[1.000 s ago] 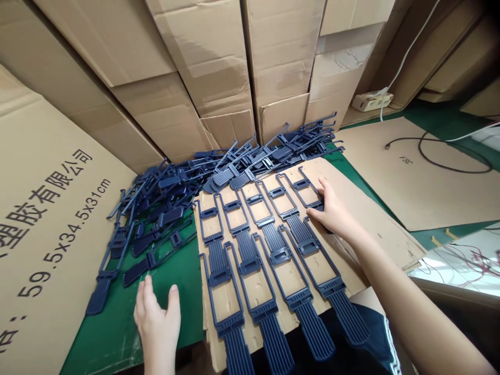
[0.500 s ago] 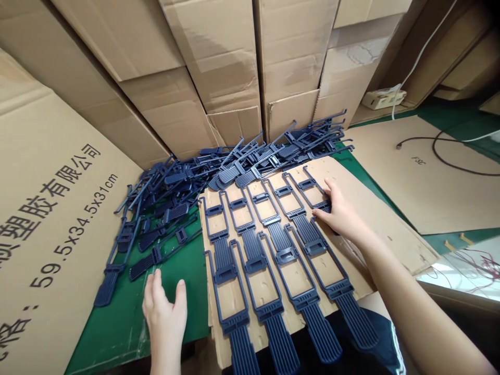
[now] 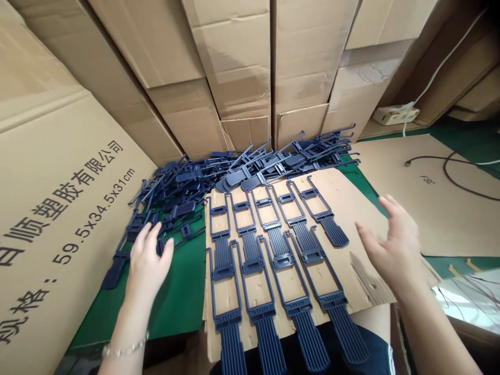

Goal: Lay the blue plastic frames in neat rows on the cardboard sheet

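Several dark blue plastic frames with ribbed tabs lie in two rows on a cardboard sheet (image 3: 351,208). The back row ends at the right with one frame (image 3: 334,232); a front-row frame (image 3: 347,333) overhangs the sheet's near edge. Behind them is a tangled pile of similar parts (image 3: 187,177). My left hand (image 3: 150,260), fingers apart, is over the pile's near left side, close to loose pieces; whether it touches them is unclear. My right hand (image 3: 394,245) is spread and holds nothing, right of the rows.
Tall cardboard boxes (image 3: 238,62) stand behind the pile. A printed carton (image 3: 50,208) leans in at the left. At the right are a flat cardboard piece (image 3: 422,208), a black cable (image 3: 449,165) and a white power strip (image 3: 396,114). The table (image 3: 179,302) is green.
My right hand has let go of the rightmost back-row frame and moved right. My left hand has moved up toward the loose pieces. The camera view has shifted slightly.
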`<action>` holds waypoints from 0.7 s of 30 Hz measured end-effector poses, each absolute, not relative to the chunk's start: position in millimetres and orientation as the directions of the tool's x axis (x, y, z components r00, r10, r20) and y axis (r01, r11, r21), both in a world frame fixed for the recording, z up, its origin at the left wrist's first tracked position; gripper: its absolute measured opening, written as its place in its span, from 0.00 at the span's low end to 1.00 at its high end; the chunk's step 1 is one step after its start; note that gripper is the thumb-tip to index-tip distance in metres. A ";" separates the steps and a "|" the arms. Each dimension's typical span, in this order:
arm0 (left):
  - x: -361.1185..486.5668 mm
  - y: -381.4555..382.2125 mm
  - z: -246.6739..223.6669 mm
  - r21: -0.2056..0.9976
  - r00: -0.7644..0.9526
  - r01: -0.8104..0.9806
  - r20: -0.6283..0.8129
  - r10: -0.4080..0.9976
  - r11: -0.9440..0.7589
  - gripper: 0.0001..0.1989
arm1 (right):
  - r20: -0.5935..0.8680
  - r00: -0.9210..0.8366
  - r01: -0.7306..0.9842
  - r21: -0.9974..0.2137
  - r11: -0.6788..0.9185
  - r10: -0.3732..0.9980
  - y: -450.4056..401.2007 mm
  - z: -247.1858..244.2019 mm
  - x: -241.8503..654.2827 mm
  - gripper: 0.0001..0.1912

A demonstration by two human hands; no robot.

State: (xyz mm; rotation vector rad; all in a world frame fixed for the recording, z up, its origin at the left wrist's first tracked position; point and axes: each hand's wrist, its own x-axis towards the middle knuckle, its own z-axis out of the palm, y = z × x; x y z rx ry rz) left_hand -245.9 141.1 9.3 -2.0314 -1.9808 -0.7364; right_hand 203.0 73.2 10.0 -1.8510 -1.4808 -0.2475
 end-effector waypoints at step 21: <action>-227.6 225.0 9.1 -0.144 0.150 0.983 0.279 0.949 -0.113 0.23 | 0.402 0.763 0.548 -0.818 -0.177 0.506 -15.8 1.4 208.6 0.14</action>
